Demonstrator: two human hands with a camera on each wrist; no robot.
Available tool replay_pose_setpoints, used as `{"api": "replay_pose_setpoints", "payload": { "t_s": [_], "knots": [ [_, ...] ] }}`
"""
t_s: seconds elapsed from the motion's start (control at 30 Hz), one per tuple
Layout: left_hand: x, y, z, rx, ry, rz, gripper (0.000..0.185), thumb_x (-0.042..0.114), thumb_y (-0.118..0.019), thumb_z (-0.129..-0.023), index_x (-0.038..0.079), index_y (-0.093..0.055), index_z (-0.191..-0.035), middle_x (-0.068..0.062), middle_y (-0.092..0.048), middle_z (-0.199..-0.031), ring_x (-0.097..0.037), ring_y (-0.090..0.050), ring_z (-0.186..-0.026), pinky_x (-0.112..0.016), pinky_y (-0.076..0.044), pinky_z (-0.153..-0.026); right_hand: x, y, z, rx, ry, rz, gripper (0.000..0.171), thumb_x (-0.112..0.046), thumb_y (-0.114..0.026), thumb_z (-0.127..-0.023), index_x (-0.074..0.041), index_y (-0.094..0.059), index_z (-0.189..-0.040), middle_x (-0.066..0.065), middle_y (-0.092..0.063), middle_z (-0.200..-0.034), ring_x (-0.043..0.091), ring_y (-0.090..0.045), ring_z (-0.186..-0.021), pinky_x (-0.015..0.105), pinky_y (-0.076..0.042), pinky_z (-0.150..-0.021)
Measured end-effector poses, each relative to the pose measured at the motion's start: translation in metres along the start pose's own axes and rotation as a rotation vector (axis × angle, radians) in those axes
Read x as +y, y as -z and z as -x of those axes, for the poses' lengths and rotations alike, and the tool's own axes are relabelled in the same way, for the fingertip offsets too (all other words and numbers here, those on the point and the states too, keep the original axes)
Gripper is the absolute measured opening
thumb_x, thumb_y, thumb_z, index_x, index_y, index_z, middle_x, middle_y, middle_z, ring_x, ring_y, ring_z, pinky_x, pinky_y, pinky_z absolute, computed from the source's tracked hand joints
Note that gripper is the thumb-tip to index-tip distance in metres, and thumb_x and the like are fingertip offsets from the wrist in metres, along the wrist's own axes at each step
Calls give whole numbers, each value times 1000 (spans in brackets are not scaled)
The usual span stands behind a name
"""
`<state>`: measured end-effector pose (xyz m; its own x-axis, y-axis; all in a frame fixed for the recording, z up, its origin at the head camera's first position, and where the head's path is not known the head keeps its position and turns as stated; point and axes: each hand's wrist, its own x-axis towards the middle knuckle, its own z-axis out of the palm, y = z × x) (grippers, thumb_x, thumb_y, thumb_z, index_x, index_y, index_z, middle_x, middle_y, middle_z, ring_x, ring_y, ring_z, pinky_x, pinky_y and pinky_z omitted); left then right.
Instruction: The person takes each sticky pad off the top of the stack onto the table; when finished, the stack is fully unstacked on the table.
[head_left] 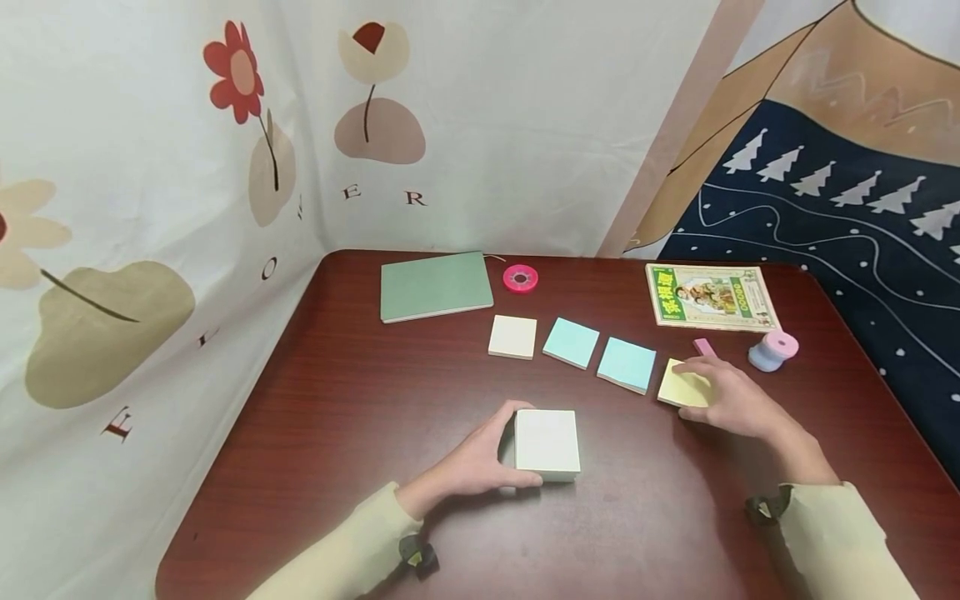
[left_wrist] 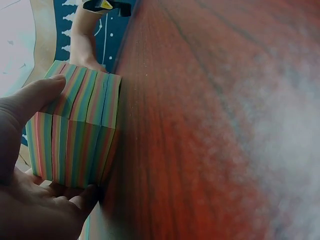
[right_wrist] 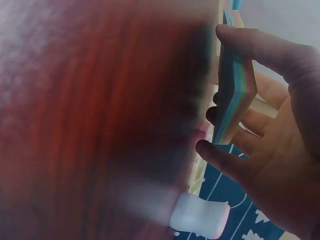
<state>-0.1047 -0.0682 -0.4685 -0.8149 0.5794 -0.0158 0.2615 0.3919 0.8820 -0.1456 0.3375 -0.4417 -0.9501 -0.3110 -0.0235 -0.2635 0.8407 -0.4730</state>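
Fingers and thumb of your left hand (head_left: pixel 480 460) curl round the thick square block of sticky notes with rainbow-striped edges (head_left: pixel 547 443), which sits on the dark red wooden table (head_left: pixel 352 400) at its near middle. Your right hand (head_left: pixel 731 397) grips the thin yellow-topped note pad (head_left: pixel 681 383) at the right end of a row, beside the pale blue note pad (head_left: pixel 627 363).

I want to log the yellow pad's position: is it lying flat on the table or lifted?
Cannot tell. In the head view the yellow pad seems flat under the right hand; the right wrist view shows fingers gripping its edges.
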Motion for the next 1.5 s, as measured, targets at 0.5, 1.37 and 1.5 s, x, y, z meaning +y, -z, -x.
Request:
{"api": "replay_pose_setpoints", "payload": {
  "t_s": [0.5, 1.37, 1.5],
  "knots": [
    [0, 0, 1, -4, 4, -1, 84, 36, -87, -71, 29, -38, -138, 6, -55, -118, -14, -54, -102, -36, -45, -87, 0, -2, 2, -35, -7, 30, 63, -21, -85, -74, -2, -60, -128, 27, -50, -132, 43, -42, -115, 58, -39, -89],
    [-3, 0, 0, -17, -22, 3, 83, 39, -86, -73, 31, -37, -139, 7, -55, -119, -14, -55, -99, -34, -46, -84, -159, -61, 3, -61, 432, -94, 73, -49, -75, -83, -23, -48, -145, -1, -39, -150, 15, -38, -134, 45, -45, -99],
    [-3, 1, -1, -23, -21, 3, 84, 39, -86, -73, 31, -36, -140, 7, -54, -123, -14, -56, -98, -33, -47, -83, -165, -69, 2, -71, 475, -52, 75, -44, -79, -81, -19, -49, -144, 5, -41, -149, 19, -41, -131, 41, -46, -97]
  ]
}}
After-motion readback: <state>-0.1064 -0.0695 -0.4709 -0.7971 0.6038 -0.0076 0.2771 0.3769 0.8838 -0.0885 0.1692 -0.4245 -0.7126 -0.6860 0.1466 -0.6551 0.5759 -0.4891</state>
